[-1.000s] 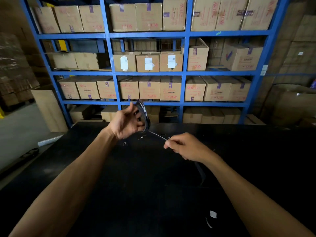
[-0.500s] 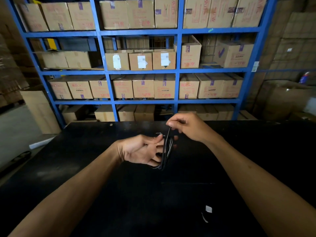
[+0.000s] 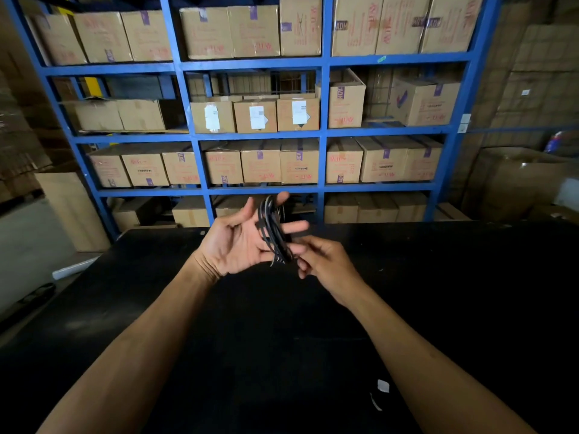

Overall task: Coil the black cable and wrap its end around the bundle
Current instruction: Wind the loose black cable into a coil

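Observation:
The black cable (image 3: pixel 272 228) is a coil of several loops hanging upright around the spread fingers of my left hand (image 3: pixel 238 242), palm facing me, above the black table (image 3: pixel 266 339). My right hand (image 3: pixel 326 264) is just right of the coil, its fingertips pinching the loops at the coil's lower end. The cable's free end is hidden among the loops and fingers.
A blue rack (image 3: pixel 324 133) packed with cardboard boxes stands behind the table. Two small white scraps (image 3: pixel 383 386) lie on the table near my right forearm. More cartons (image 3: pixel 520 180) stack at the right, a leaning board (image 3: pixel 72 211) at the left.
My left hand rose and opened, fingers now spread with the coil looped over them. My right hand dropped from the top of the coil to its lower end.

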`<state>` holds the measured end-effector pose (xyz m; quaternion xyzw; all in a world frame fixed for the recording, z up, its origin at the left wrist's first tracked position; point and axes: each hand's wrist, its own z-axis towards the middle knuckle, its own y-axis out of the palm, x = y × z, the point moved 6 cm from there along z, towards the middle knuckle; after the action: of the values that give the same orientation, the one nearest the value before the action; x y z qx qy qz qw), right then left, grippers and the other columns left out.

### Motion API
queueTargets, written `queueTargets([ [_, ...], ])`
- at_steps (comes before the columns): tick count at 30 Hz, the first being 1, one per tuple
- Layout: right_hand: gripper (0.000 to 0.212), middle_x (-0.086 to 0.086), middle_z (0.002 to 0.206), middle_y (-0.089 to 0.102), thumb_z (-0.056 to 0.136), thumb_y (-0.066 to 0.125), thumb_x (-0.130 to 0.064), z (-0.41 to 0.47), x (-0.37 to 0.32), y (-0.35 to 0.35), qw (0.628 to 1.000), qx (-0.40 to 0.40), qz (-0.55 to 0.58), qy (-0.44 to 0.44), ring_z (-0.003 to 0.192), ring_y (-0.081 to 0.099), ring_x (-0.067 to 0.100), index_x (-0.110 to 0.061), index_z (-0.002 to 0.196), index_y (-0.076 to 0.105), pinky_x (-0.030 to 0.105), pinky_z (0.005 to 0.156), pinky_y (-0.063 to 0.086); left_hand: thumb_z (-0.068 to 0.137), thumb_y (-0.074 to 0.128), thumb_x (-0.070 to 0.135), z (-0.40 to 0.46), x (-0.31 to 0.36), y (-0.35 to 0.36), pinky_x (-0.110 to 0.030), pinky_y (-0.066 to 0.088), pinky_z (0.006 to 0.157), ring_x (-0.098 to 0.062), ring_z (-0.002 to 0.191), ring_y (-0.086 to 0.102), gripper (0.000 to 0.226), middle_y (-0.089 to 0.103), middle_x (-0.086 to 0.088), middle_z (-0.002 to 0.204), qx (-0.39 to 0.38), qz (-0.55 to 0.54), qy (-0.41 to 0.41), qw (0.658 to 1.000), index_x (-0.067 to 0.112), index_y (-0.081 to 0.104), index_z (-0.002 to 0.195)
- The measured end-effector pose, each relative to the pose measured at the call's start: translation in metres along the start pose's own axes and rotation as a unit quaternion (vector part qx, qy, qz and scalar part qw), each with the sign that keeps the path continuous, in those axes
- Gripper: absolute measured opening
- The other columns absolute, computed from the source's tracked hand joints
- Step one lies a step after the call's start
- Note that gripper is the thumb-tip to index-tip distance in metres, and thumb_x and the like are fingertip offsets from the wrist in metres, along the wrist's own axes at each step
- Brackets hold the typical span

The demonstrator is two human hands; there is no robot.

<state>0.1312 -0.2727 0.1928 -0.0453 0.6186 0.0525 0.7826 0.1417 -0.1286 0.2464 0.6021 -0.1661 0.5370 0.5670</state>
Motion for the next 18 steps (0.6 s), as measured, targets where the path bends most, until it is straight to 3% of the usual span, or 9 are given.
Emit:
queueTargets([
  [2, 0.024, -0.008, 0.071, 0.071, 0.1, 0.062, -0.011, -0.002, 0.002, 0.002, 1.0, 0.017, 0.016, 0.004, 0.064, 0.061, 0.007, -0.029, 0.097, 0.078, 0.026, 0.061, 0.055, 0.107, 0.017, 0.05, 0.0, 0.0, -0.011, -0.06, 0.025, 0.111, -0.049, 0.115, 0.059, 0.059, 0.063, -0.03, 0.121, 0.035, -0.002, 0.023, 0.999, 0.023, 0.02, 0.159],
  [3, 0.026, -0.008, 0.077, 0.075, 0.1, 0.062, -0.009, -0.003, 0.003, 0.003, 0.999, 0.022, 0.023, 0.007, 0.065, 0.064, 0.005, -0.029, 0.099, 0.077, 0.023, 0.061, 0.056, 0.107, 0.018, 0.049, 0.0, -0.002, -0.016, -0.057, 0.024, 0.109, -0.04, 0.098, 0.064, 0.059, 0.065, -0.024, 0.1, 0.055, -0.008, 0.033, 0.998, 0.022, 0.024, 0.158],
  [5, 0.026, -0.008, 0.087, 0.08, 0.099, 0.063, -0.008, -0.004, 0.004, 0.005, 0.999, 0.026, 0.028, 0.02, 0.07, 0.069, 0.003, -0.029, 0.098, 0.078, 0.02, 0.064, 0.057, 0.107, 0.021, 0.05, 0.004, -0.006, -0.021, -0.051, 0.02, 0.106, -0.023, 0.067, 0.052, 0.058, 0.05, -0.01, 0.072, 0.093, -0.028, 0.044, 0.994, 0.02, 0.035, 0.155],
  [6, 0.025, -0.008, 0.09, 0.08, 0.098, 0.065, -0.009, -0.005, 0.005, 0.004, 0.999, 0.032, 0.031, 0.029, 0.073, 0.071, 0.003, -0.03, 0.096, 0.079, 0.019, 0.065, 0.057, 0.107, 0.023, 0.05, 0.006, -0.007, -0.022, -0.048, 0.026, 0.102, -0.018, 0.059, 0.041, 0.058, 0.043, -0.006, 0.066, 0.114, -0.036, 0.051, 0.992, 0.018, 0.042, 0.151],
  [8, 0.021, -0.009, 0.088, 0.08, 0.092, 0.073, -0.013, -0.005, 0.006, 0.002, 0.997, 0.052, 0.044, 0.046, 0.079, 0.073, 0.004, -0.034, 0.094, 0.08, 0.02, 0.067, 0.059, 0.106, 0.027, 0.048, 0.009, -0.007, -0.023, -0.035, 0.04, 0.075, -0.014, 0.05, 0.024, 0.056, 0.038, -0.001, 0.056, 0.165, -0.044, 0.08, 0.982, 0.01, 0.061, 0.131],
  [9, 0.02, -0.009, 0.087, 0.08, 0.09, 0.077, -0.015, -0.005, 0.006, 0.001, 0.996, 0.057, 0.046, 0.053, 0.08, 0.073, 0.003, -0.034, 0.094, 0.08, 0.02, 0.068, 0.059, 0.106, 0.029, 0.046, 0.009, -0.007, -0.024, -0.029, 0.038, 0.06, -0.012, 0.046, 0.02, 0.054, 0.037, 0.0, 0.05, 0.19, -0.051, 0.097, 0.976, 0.006, 0.065, 0.114],
  [11, 0.019, -0.008, 0.083, 0.08, 0.087, 0.08, -0.014, -0.004, 0.006, 0.002, 0.996, 0.054, 0.042, 0.057, 0.078, 0.074, 0.003, -0.031, 0.096, 0.08, 0.019, 0.067, 0.058, 0.105, 0.03, 0.044, 0.01, -0.007, -0.026, -0.023, 0.026, 0.043, -0.01, 0.04, 0.013, 0.051, 0.033, 0.002, 0.042, 0.225, -0.076, 0.121, 0.964, 0.006, 0.059, 0.086],
  [14, 0.019, 0.0, 0.08, 0.079, 0.085, 0.08, -0.006, -0.002, 0.005, 0.003, 0.996, 0.039, 0.06, 0.056, 0.076, 0.074, 0.011, -0.019, 0.099, 0.077, 0.021, 0.067, 0.058, 0.104, 0.032, 0.042, 0.01, -0.012, -0.029, -0.021, 0.016, 0.036, -0.009, 0.039, 0.01, 0.05, 0.019, 0.003, 0.045, 0.26, -0.095, 0.131, 0.952, 0.012, 0.048, 0.069],
  [18, 0.034, 0.008, 0.097, 0.079, 0.088, 0.073, 0.004, 0.0, 0.001, 0.001, 0.996, 0.016, 0.064, 0.059, 0.086, 0.077, 0.018, -0.019, 0.112, 0.069, 0.024, 0.071, 0.06, 0.103, 0.033, 0.039, 0.011, -0.017, -0.028, -0.019, 0.011, 0.037, -0.011, 0.038, 0.01, 0.051, 0.015, 0.003, 0.048, 0.281, -0.069, 0.13, 0.948, 0.014, 0.042, 0.06],
])
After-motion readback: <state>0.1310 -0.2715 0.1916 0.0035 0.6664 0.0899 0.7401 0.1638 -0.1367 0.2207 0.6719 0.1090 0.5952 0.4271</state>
